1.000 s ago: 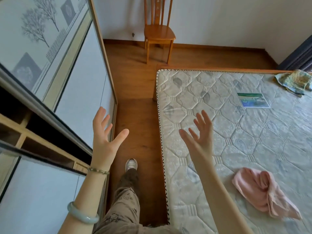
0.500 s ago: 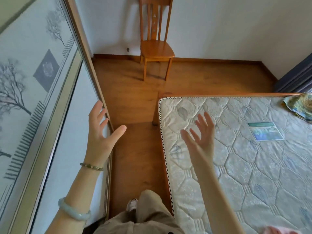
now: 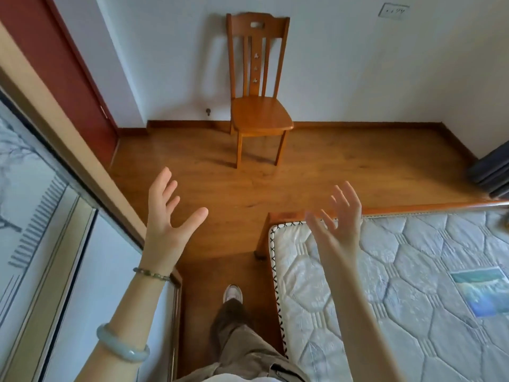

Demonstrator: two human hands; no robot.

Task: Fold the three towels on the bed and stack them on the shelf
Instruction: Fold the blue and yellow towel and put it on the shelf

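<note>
Meanwhile, at nine o'clock: left hand (image 3: 168, 224), fingers spread, gripping nothing. At three: right hand (image 3: 341, 219), likewise splayed and empty, over the bed (image 3: 413, 271) corner. No towels in view; probably raised for balance while walking.

A wooden chair (image 3: 260, 106) stands against the white wall (image 3: 358, 64) on the wood floor (image 3: 248, 188), a red-brown door (image 3: 55, 64) at left beside a sliding wardrobe panel (image 3: 41, 216), and a dark curtain (image 3: 493, 175) at right.
</note>
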